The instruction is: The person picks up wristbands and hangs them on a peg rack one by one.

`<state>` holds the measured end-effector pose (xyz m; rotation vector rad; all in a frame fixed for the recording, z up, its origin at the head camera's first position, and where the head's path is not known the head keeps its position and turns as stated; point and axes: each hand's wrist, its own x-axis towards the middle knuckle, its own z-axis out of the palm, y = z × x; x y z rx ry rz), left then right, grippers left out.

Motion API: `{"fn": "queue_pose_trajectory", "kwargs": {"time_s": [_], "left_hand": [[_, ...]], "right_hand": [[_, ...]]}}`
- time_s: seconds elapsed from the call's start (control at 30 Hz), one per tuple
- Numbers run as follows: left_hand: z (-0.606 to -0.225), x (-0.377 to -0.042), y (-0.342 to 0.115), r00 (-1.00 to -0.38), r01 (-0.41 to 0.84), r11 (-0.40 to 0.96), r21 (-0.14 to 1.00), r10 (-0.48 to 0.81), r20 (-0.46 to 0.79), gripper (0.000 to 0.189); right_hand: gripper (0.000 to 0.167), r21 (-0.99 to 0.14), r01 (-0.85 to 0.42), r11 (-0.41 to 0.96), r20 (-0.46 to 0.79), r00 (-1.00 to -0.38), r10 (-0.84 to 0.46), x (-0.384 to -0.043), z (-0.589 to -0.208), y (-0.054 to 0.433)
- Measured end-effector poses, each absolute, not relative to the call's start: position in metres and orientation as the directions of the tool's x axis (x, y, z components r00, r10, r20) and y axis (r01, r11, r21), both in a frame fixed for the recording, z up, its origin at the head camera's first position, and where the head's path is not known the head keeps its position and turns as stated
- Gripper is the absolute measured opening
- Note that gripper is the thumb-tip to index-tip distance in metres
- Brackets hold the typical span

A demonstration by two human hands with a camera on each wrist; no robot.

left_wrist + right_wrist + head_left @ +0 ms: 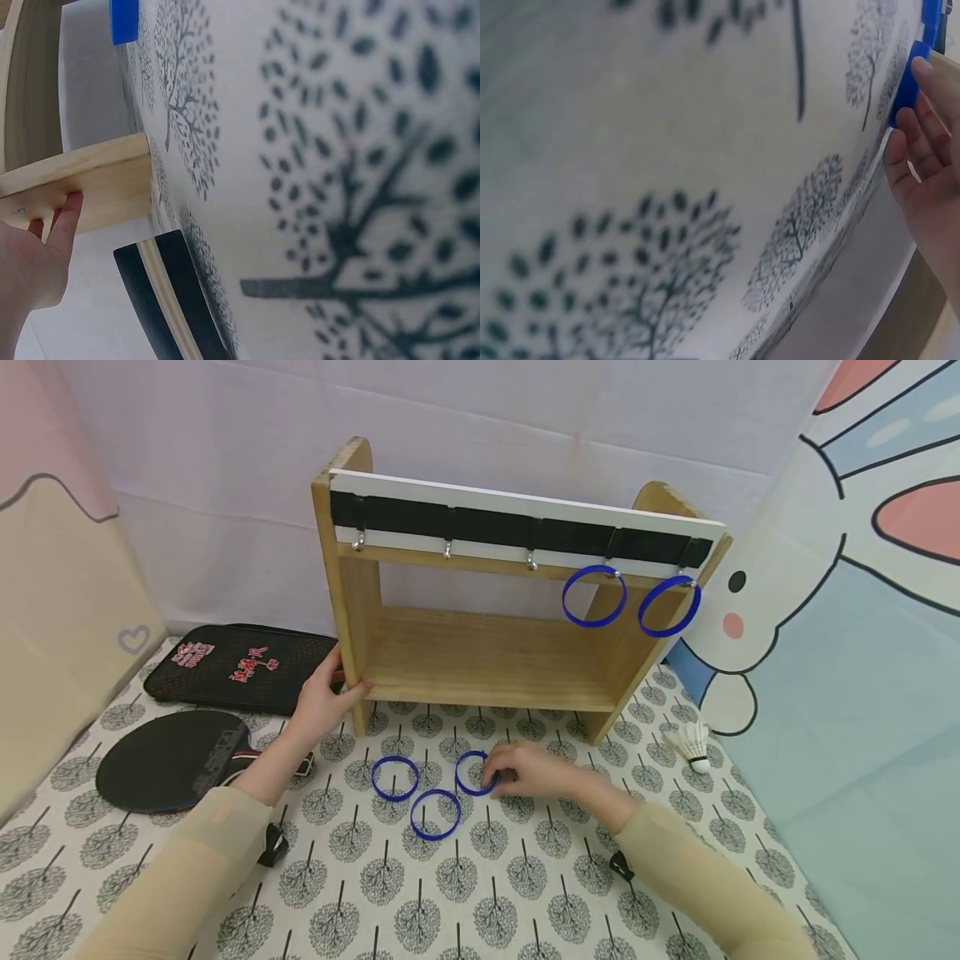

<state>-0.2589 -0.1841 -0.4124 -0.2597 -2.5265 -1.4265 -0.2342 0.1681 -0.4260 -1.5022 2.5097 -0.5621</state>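
My left hand (322,700) grips the left side panel of a wooden rack (480,656), thumb at its front edge and fingers along the outer face. In the left wrist view, the fingers (67,221) lie against the wood. On the patterned tablecloth, my right hand (536,772) pinches the right edge of a blue ring (457,774); the right wrist view shows the thumb on the blue band (907,86). Two more loose rings lie to the left, a back one (373,777) and a front one (412,820).
Several metal hooks line the rack's white-and-black top bar (480,527); blue rings (564,602) hang from the two rightmost. A black paddle case (217,681) and a table tennis bat (161,764) lie at left. A shuttlecock (696,745) lies at right.
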Motion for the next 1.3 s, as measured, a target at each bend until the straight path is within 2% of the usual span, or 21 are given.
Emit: {"fn": "queue_pose_trajectory", "kwargs": {"time_s": [0.2,0.43,0.6,0.8,1.0,1.13,1.3], "left_hand": [[-0.413,-0.258,-0.185,-0.959,0.263,0.504,0.823,0.043,0.280,0.077],[-0.412,-0.259,-0.186,-0.954,0.279,0.504,0.817,0.048,0.296,0.076],[-0.413,-0.260,-0.186,-0.954,0.279,0.504,0.817,0.048,0.296,0.076],[-0.414,-0.260,-0.185,-0.960,0.259,0.511,0.820,0.042,0.278,0.078],[-0.415,-0.260,-0.184,-0.962,0.250,0.513,0.821,0.034,0.272,0.078],[-0.414,-0.260,-0.184,-0.958,0.263,0.505,0.822,0.037,0.283,0.078],[-0.415,-0.260,-0.184,-0.953,0.283,0.500,0.819,0.048,0.300,0.077]], "right_hand": [[0.011,-0.438,-0.787,0.435,0.018,-0.491,-0.871,-0.235,-0.426,0.162],[0.008,-0.432,-0.785,0.444,0.014,-0.498,-0.867,-0.236,-0.427,0.161],[0.007,-0.459,-0.752,0.473,0.006,-0.535,-0.845,-0.235,-0.424,0.161],[0.007,-0.534,-0.724,0.436,0.064,-0.549,-0.834,-0.231,-0.416,0.164],[0.009,-0.600,-0.651,0.466,0.060,-0.617,-0.784,-0.226,-0.408,0.170],[0.014,-0.607,-0.632,0.482,0.071,-0.647,-0.759,-0.222,-0.400,0.171],[0.018,-0.564,-0.673,0.478,0.154,-0.655,-0.740,-0.214,-0.381,0.172]]}}
